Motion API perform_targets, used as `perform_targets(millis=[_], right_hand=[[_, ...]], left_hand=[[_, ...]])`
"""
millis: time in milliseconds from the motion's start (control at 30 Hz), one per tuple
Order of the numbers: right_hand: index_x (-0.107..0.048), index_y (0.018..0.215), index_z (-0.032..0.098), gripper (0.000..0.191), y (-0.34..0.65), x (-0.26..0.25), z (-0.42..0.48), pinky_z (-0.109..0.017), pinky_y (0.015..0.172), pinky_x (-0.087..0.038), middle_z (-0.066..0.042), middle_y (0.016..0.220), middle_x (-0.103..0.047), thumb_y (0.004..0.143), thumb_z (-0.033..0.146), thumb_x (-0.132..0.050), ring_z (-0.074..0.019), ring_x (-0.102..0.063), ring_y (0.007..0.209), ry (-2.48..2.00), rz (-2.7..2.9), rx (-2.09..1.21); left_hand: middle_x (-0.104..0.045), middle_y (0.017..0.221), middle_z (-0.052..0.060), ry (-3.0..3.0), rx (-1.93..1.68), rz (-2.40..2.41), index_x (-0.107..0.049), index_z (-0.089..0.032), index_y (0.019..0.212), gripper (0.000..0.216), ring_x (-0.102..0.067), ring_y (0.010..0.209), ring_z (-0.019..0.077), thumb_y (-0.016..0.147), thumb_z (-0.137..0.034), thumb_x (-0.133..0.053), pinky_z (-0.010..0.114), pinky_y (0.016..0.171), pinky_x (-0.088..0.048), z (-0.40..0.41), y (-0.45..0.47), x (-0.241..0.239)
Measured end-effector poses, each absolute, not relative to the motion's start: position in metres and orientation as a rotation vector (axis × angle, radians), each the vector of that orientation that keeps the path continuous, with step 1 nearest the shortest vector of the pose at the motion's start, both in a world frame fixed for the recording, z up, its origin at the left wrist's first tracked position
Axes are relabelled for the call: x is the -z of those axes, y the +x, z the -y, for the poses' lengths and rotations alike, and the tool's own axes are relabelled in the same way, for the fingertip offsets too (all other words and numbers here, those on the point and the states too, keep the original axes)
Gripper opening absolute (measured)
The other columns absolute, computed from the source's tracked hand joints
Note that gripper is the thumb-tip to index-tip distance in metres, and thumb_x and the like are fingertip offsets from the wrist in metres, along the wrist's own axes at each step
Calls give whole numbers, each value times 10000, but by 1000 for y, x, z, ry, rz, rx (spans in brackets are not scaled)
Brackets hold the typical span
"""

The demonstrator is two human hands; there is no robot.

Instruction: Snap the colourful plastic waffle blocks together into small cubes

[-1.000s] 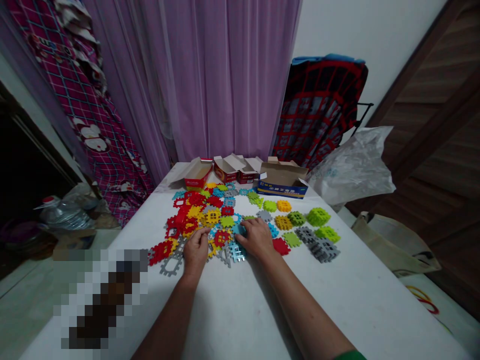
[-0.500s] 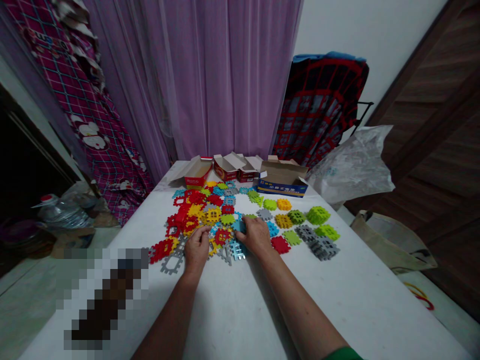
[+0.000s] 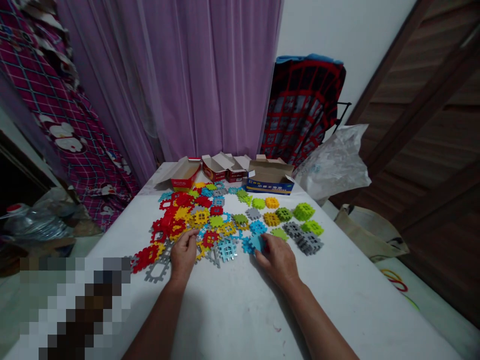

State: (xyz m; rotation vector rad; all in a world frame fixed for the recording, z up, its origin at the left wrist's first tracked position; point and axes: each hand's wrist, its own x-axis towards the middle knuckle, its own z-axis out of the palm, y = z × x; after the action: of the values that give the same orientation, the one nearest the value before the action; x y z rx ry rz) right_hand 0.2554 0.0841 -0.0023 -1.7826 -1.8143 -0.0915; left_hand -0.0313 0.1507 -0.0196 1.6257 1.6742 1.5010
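My right hand (image 3: pixel 279 257) grips a light-blue toothed building tile (image 3: pixel 256 243) just above the white table, thumb on its near side. Close by lie a stacked blue piece (image 3: pixel 258 227) and a lime-green tile (image 3: pixel 279 233). To the left, my left hand (image 3: pixel 183 252) rests curled at the near edge of the loose pile, thumb and fingers pressed together; what they hold, if anything, is hidden. Beside it are a grey frame tile (image 3: pixel 157 270) and a red window tile (image 3: pixel 210 239). A light-blue window tile (image 3: pixel 227 249) lies between my hands.
Stacks of grey tiles (image 3: pixel 309 243) and lime-green tiles (image 3: pixel 303 211) stand on the right. At the back are a blue open box (image 3: pixel 269 187) and several red boxes, one at the left (image 3: pixel 185 182). A plastic bag (image 3: pixel 333 162) hangs past the right edge.
My right hand has moved right and nearer, bringing the light-blue tile from the pile toward the sorted stacks. My left hand stays by the pile. The view has turned slightly right.
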Motion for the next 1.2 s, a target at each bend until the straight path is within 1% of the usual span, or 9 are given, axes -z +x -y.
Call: perform_targets(millis=[133,233,333,400,667,800,900,1033,1200], right_hand=[[-644,1165,174,430,293,3,-75,-363,866,-468,-120,1110,-712,821,425,-586,-261,-634,1005,-1945,1644,122],[-646,1179,209,433,311,6,-63,-342,815,-476,-103,1150,-708,825,450,-588,-249,-647,994,-2062,1592,75],[-635,1201,240,426,315,10,-49,-321,760,-466,-85,1143,-711,835,451,-587,-237,-655,966,-2139,1605,29],[-638,1187,232,405,313,12,-43,-319,750,-460,-92,1116,-715,835,425,-587,-241,-654,964,-2168,1621,30],[-637,1131,214,324,299,12,-39,-327,808,-462,-94,1092,-704,831,328,-598,-242,-638,1000,-2188,1546,113],[-623,1180,198,406,304,16,-35,-352,854,-466,-120,1152,-693,817,381,-634,-267,-625,1055,-2167,1549,120],[-643,1170,192,420,310,19,-35,-364,834,-475,-136,1130,-702,815,416,-639,-281,-630,1044,-2173,1589,77],[-655,1167,202,411,311,16,-35,-361,815,-484,-122,1097,-713,825,425,-612,-275,-638,1027,-2207,1577,23],[-636,1201,191,484,303,11,-31,-376,840,-493,-114,1091,-703,831,497,-573,-276,-636,1029,-2204,1391,117]], left_hand=[[-780,928,44,1622,-1497,-1698,-743,-238,901,301,-730,886,225,818,-402,-505,353,811,-578,-153,-32,21],[-782,923,44,1619,-1488,-1719,-745,-238,903,313,-731,877,226,812,-420,-508,350,795,-579,-153,-32,22],[-783,935,40,1627,-1472,-1727,-746,-241,912,312,-729,898,226,815,-424,-513,347,806,-575,-153,-33,21],[-783,948,39,1636,-1465,-1729,-746,-244,914,310,-727,915,227,818,-424,-512,349,822,-573,-153,-33,20],[-780,952,37,1609,-1440,-1750,-746,-249,908,327,-720,946,247,790,-456,-521,384,869,-566,-151,-33,15],[-780,962,45,1589,-1439,-1741,-745,-246,913,342,-720,958,255,787,-464,-514,399,883,-560,-151,-33,16],[-781,948,50,1593,-1443,-1718,-745,-244,898,331,-726,927,255,789,-446,-507,402,862,-566,-152,-33,18],[-784,943,49,1585,-1473,-1703,-747,-240,899,336,-728,917,245,792,-451,-509,377,835,-570,-153,-33,22],[-783,941,60,1576,-1482,-1674,-746,-225,902,351,-730,896,235,799,-459,-505,360,819,-572,-154,-33,26]])
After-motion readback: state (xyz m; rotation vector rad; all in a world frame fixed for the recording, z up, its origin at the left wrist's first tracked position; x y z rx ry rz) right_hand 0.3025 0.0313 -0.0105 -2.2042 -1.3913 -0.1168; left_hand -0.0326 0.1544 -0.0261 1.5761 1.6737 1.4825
